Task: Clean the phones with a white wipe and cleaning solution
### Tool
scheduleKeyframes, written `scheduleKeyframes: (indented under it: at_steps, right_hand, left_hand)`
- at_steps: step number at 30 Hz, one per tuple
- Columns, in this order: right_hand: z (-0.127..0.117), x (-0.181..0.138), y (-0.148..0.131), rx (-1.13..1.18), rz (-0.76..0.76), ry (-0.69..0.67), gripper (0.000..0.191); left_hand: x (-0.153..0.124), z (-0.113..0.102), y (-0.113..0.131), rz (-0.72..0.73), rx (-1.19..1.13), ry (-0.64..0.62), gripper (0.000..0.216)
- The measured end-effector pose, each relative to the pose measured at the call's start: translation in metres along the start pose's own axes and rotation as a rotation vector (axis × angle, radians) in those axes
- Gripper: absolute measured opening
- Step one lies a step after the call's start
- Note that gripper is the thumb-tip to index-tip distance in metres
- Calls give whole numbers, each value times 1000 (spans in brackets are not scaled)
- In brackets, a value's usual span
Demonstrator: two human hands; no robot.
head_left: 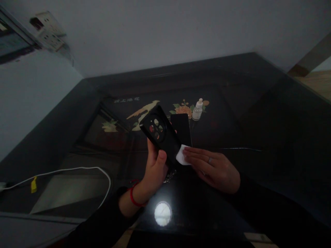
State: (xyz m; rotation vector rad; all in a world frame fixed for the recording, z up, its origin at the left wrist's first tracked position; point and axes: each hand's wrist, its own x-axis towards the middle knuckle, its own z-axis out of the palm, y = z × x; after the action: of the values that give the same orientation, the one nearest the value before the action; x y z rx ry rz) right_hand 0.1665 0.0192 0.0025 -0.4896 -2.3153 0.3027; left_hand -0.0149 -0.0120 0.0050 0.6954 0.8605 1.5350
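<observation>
My left hand (155, 170) is wrapped round a black phone case (168, 146) with a round camera cutout, tilted up above the table. Coloured parts of the tabletop picture show through its holes. Pressed to the case's lower right edge is a white cotton pad (181, 156), under the fingers of my right hand (214, 168). Behind the case a dark phone (182, 127) lies on the table, partly covered. A small dropper bottle (197, 110) stands upright just beyond it. Below the case hangs a beaded chain (170, 176).
The glossy black table (232, 127) bears a flower and bird picture and reflects a round light. A white cable (77, 168) with a yellow tag (33, 185) runs along the left. Wall sockets (50, 32) are at the upper left.
</observation>
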Motion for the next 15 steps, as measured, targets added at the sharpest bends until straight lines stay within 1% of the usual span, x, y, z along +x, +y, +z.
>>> scheduleKeyframes:
  at_steps: [2,3,5,7,9,10,11,12,13,14,15]
  right_hand:
    - [-3,2,-4,146,70,-19,25]
    - [-4,3,-7,250,141,-28,25]
    - [-4,4,-10,431,349,-18,25]
    - [-2,3,-9,536,567,29,25]
    - [0,1,-3,604,695,129,29]
    - [0,0,1,618,717,192,30]
    - [-2,-1,5,598,715,254,30]
    - [-6,0,8,540,691,304,29]
    - [-12,0,12,432,648,332,27]
    - [-18,2,15,301,589,307,25]
    - [-24,4,18,186,496,251,26]
  left_hand:
    - [2,0,0,1,-12,8,92]
    - [2,0,0,5,-16,10,91]
    - [3,0,-1,13,-18,13,90]
    - [4,1,0,10,-15,18,89]
    - [5,3,3,3,-10,30,90]
    - [6,4,5,-28,-4,27,89]
    - [6,5,8,-92,5,13,89]
    - [6,6,11,-186,12,-17,87]
    - [5,6,15,-314,15,-62,84]
    - [5,6,18,-458,12,-113,81]
    - [4,5,20,-603,-2,-164,75]
